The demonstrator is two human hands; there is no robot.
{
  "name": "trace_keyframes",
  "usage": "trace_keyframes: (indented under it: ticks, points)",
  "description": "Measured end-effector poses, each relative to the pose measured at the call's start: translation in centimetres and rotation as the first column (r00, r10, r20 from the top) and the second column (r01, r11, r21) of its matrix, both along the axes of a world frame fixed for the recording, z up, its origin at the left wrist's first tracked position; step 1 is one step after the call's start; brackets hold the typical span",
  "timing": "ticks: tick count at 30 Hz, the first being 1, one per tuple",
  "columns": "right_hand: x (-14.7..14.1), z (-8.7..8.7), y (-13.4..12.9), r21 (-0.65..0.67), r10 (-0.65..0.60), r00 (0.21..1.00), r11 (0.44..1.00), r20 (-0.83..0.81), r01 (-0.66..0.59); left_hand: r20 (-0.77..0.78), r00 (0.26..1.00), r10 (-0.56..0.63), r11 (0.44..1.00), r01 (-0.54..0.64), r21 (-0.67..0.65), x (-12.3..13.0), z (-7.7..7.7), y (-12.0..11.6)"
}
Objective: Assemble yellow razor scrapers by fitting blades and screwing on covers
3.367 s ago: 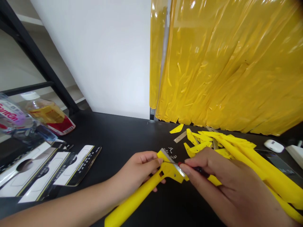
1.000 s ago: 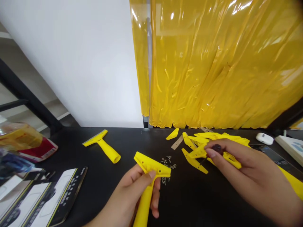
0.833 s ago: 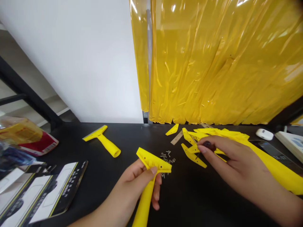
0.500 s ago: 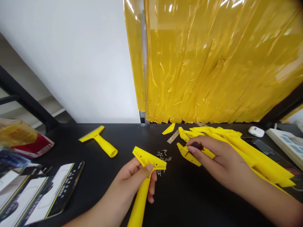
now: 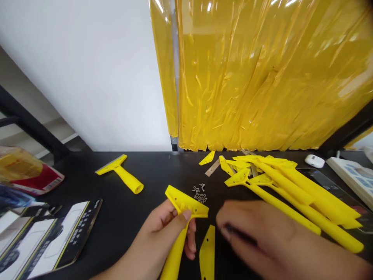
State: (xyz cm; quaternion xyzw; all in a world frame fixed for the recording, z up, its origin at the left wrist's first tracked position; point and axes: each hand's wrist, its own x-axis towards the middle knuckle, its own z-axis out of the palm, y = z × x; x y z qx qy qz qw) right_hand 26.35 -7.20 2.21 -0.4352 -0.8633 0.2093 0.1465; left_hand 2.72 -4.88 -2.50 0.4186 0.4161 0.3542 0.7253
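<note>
My left hand [image 5: 166, 229] is closed round the neck of a yellow scraper handle [image 5: 186, 203], thumb on its wide, holed head, which points away from me. Blurred by motion, my right hand [image 5: 256, 229] is closed on a dark-handled screwdriver [image 5: 241, 235], mostly hidden by the fingers. Between the hands, at the near side, lies a flat yellow blade cover [image 5: 207, 252] with holes. Just beyond the left hand's scraper head is a small heap of screws and nuts [image 5: 200, 195]. An assembled yellow scraper [image 5: 126, 177] with a metal blade lies to the left.
Yellow scraper handles [image 5: 285, 186] are piled at the right, with a metal blade [image 5: 212, 167] and another cover [image 5: 207, 158] at the back. Printed cards [image 5: 64, 233] and a red-yellow packet [image 5: 29, 171] are on the left. A white earbud case [image 5: 314, 160] sits far right.
My right hand has come nearer and lower, away from the pile. A yellow cover now lies between my hands. My left hand with the scraper handle has shifted slightly right and nearer.
</note>
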Motion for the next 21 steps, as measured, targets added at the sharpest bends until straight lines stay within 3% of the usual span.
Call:
trace_keyframes:
  ticks: [2,4,6,8,10,11,16,21]
  points:
    - [-1.1,-0.8,-0.6,-0.061,0.190,0.977,0.981,0.096,-0.185,-0.020,0.999,0.029,0.999,-0.028,0.030,-0.2,0.3,0.2]
    - [-1.5,-1.8,-0.9,-0.030,0.265,0.949,0.964,0.171,-0.264,-0.036,0.998,0.055,0.998,-0.054,0.023,-0.4,0.5,0.4]
    - [-1.2,-2.6,-0.5,0.081,0.153,0.962,0.981,0.227,-0.175,-0.041,0.996,0.074,0.997,-0.074,0.006,-0.5,0.5,0.5]
    - [-0.6,-2.9,0.7,0.210,-0.095,0.954,0.977,0.283,0.035,-0.041,0.996,0.074,0.997,-0.074,-0.002,-0.4,0.3,0.5]
    - [-0.2,-3.0,2.6,0.292,-0.314,0.881,0.932,0.354,0.215,-0.043,0.998,0.056,0.998,-0.056,-0.004,-0.4,0.1,0.5]
    - [-0.1,-3.1,3.6,0.306,-0.363,0.852,0.917,0.378,0.255,-0.043,0.998,0.046,0.999,-0.046,-0.003,-0.5,0.1,0.5]
    - [-0.2,-3.8,6.4,0.280,-0.374,0.840,0.919,0.395,0.277,-0.037,0.999,0.038,0.999,-0.038,0.002,-0.6,0.1,0.5]
    - [2.9,-3.4,3.8,0.197,-0.318,0.889,0.944,0.330,0.265,-0.005,0.999,0.049,0.999,-0.049,-0.013,-0.4,0.3,0.5]
